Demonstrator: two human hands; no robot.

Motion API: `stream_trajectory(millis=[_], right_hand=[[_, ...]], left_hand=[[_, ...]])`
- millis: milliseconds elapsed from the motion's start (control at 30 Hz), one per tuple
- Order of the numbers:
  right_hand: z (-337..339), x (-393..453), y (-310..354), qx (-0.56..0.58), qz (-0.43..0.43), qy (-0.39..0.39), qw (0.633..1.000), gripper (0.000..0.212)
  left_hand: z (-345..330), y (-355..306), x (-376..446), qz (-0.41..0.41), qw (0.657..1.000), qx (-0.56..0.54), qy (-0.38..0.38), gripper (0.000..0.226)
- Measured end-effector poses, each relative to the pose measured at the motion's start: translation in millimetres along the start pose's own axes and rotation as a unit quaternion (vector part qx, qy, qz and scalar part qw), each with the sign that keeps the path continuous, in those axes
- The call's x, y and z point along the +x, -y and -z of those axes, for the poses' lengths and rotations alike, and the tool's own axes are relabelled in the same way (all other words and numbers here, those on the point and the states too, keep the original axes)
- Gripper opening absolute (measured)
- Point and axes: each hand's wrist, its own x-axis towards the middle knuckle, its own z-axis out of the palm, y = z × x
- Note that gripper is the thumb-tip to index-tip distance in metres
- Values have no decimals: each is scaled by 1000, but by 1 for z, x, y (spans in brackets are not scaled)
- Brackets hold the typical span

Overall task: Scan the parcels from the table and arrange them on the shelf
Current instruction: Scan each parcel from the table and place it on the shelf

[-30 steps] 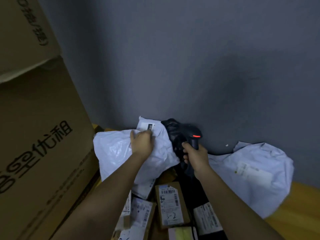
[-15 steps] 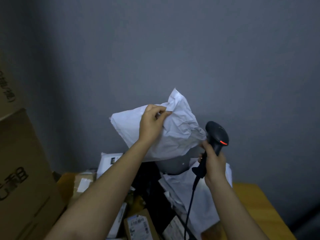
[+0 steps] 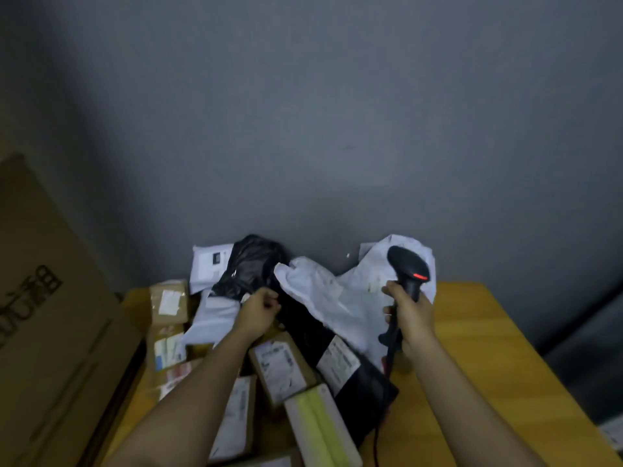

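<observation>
Your right hand (image 3: pixel 409 313) grips the scanner (image 3: pixel 406 274); your left hand (image 3: pixel 258 310) pinches the black bag (image 3: pixel 251 264). Tugging could topple the white mailer (image 3: pixel 323 298) beside it.

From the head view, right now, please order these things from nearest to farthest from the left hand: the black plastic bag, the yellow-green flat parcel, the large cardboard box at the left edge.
1. The black plastic bag: the left hand touches it, just beyond the fingers.
2. The yellow-green flat parcel: lower, toward the camera, right of the forearm.
3. The large cardboard box: far to the left, beside the table.
</observation>
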Motion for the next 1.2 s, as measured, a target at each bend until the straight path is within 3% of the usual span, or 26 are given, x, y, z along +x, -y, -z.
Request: stream_trajectory(millis=[100, 200, 333, 433, 567, 667, 767, 867, 1033, 1200], right_hand=[[-16, -4, -49, -38, -67, 52, 996, 12], [-28, -2, -79, -41, -93, 63, 993, 10], [-35, 2, -95, -40, -112, 75, 990, 7], [-34, 2, -102, -54, -116, 94, 987, 8], [-31, -2, -109, -80, -148, 123, 978, 16], [-25, -3, -104, -101, -145, 135, 975, 17], [-17, -2, -86, -133, -102, 123, 978, 7], [-8, 1, -59, -175, -37, 128, 976, 9], [-9, 8, -14, -214, 59, 147, 964, 16], [-5, 5, 9, -238, 80, 176, 952, 22]], left_hand=[[6, 37, -3, 59, 997, 19, 38, 15], [10, 34, 4, 57, 998, 7, -27, 27], [12, -29, 6, -21, 993, -7, -119, 27], [-1, -59, 21, -32, 997, 56, -47, 42], [-27, -53, 38, 85, 987, 135, 31, 72], [-31, -29, 39, 120, 990, 59, 44, 56], [-22, -20, 35, 73, 996, -40, 41, 33], [-4, -34, 36, 4, 997, -56, 46, 19], [24, -70, 44, -92, 994, 19, 59, 17], [40, -99, 51, -191, 973, 122, 51, 25]])
